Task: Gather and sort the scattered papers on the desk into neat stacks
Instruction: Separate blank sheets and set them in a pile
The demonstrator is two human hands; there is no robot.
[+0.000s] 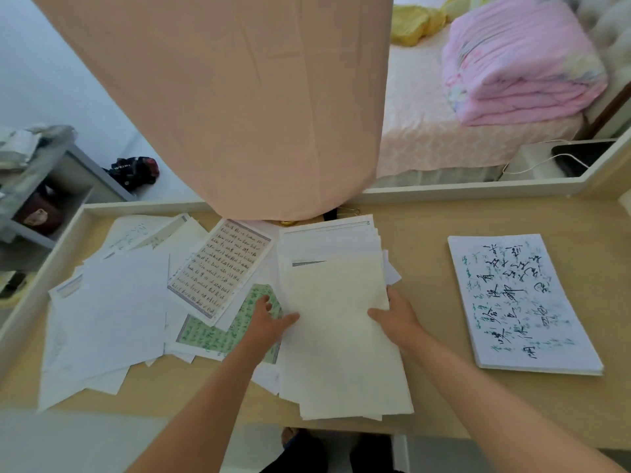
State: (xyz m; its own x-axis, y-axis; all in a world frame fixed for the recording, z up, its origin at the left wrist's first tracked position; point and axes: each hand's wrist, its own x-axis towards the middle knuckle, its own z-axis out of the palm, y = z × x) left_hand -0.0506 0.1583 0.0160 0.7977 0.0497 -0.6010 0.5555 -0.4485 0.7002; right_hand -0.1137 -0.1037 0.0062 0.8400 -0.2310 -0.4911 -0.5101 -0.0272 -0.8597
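A thick pile of cream and white sheets [336, 343] lies in the middle of the wooden desk [426, 254], its edges uneven. My left hand [268, 320] presses on its left edge, thumb on the top sheet. My right hand [396, 315] holds its right edge, fingers tucked under and thumb on top. Scattered white papers [109, 308] cover the desk's left half, with a brown-bordered handwritten sheet [222, 269] and a green-grid sheet [218, 331] on top. A neat stack topped with brush calligraphy [519, 302] sits at the right.
A peach cloth-covered object [232, 97] stands at the desk's back middle. A grey shelf [44, 186] is to the left. Beyond the desk is a bed with a folded pink quilt [522, 63]. A phone with cable [577, 155] lies at the back right.
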